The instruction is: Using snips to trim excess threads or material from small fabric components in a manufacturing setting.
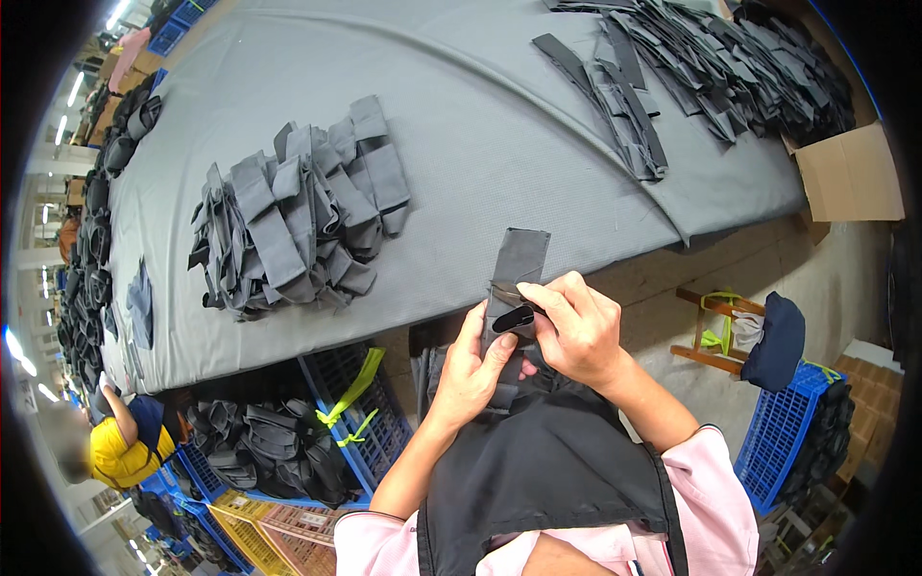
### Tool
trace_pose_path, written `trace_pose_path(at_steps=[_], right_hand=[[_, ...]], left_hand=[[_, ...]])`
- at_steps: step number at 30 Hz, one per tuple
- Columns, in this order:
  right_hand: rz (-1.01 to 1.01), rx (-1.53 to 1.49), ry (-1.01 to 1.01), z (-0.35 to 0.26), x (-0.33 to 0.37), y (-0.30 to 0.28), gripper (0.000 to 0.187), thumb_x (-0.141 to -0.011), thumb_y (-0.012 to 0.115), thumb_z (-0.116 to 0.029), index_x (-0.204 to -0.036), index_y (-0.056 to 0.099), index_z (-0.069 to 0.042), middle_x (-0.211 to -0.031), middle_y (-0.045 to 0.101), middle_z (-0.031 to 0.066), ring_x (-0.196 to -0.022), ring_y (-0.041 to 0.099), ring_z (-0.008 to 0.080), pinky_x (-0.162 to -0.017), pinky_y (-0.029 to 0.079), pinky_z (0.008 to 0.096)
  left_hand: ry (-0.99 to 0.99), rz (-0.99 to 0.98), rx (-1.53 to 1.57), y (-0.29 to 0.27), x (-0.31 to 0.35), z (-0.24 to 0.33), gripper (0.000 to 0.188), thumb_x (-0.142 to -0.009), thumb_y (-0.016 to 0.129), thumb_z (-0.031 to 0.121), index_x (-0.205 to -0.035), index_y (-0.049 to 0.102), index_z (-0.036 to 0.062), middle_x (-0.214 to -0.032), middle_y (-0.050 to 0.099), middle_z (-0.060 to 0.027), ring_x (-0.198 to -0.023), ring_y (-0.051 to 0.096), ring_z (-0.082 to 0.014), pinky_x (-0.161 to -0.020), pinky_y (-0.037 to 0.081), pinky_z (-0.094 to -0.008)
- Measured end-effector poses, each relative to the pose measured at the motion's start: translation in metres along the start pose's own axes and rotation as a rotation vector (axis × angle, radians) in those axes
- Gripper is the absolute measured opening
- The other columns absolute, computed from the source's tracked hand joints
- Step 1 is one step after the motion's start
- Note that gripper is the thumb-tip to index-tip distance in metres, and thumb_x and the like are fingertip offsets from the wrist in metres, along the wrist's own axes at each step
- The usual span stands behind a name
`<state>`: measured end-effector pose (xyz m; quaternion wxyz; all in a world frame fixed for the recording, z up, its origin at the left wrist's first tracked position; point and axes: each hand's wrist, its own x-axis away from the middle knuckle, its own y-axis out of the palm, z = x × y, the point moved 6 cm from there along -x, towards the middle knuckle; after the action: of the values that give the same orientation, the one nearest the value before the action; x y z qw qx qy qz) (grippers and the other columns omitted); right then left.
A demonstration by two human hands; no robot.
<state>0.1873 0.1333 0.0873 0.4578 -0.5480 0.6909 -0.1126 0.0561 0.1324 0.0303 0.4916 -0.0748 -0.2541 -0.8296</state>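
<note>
Both hands meet over the table's near edge on a dark grey fabric strip (pixel 521 255). Its flat far end lies toward the cloth, while the nearer part is folded into an open loop. My left hand (pixel 468 370) is closed around the loop's left side, thumb on top. From the right, my right hand (pixel 583 324) pinches the strip just above the loop with thumb and forefinger. A thin dark item shows at those fingertips, too small to make out. More dark fabric hangs below the hands, partly hidden by them.
Grey cloth (pixel 461 144) covers the big table. A pile of folded grey strips (pixel 298 216) lies left; many more strips (pixel 711 72) lie far right, by a cardboard box (pixel 850 178). Blue crates (pixel 778 437), a wooden stool (pixel 711 331) and a person in yellow (pixel 125 446) surround it.
</note>
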Motion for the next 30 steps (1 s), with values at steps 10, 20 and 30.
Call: trace_pose_path(at_steps=[10,20,30], right_hand=[[0.027,0.051,0.003,-0.003,0.006,-0.001,0.031,-0.064,0.067,-0.002,-0.094,0.062,-0.004,-0.072,0.051,0.0042,-0.054,0.054,0.0178,-0.047,0.044,0.0289],[0.07,-0.552,0.435,0.022,0.005,0.004,0.015,-0.075,0.064,0.006,-0.089,0.062,0.002,-0.081,0.05,0.0062,-0.065,0.055,0.0119,-0.056,0.047,0.0249],[-0.263,-0.433,0.378,-0.007,0.052,0.006,0.023,-0.067,0.072,0.0,-0.088,0.063,-0.002,-0.078,0.052,0.0057,-0.058,0.052,0.0148,-0.049,0.042,0.0272]], left_hand=[[0.044,-0.02,-0.01,0.002,0.003,-0.001,0.045,-0.094,0.051,0.017,-0.133,0.035,0.0011,-0.097,0.06,-0.0085,-0.068,0.061,-0.0139,-0.062,0.05,-0.0269],[-0.005,0.047,0.233,-0.009,-0.006,0.006,0.042,-0.093,0.052,0.031,-0.123,0.042,0.0042,-0.101,0.061,-0.0136,-0.072,0.063,-0.0172,-0.066,0.052,-0.029],[0.023,0.2,0.451,-0.046,-0.023,0.021,0.035,-0.095,0.047,0.037,-0.119,0.04,0.012,-0.106,0.058,-0.0121,-0.085,0.061,-0.0184,-0.069,0.055,-0.034]])
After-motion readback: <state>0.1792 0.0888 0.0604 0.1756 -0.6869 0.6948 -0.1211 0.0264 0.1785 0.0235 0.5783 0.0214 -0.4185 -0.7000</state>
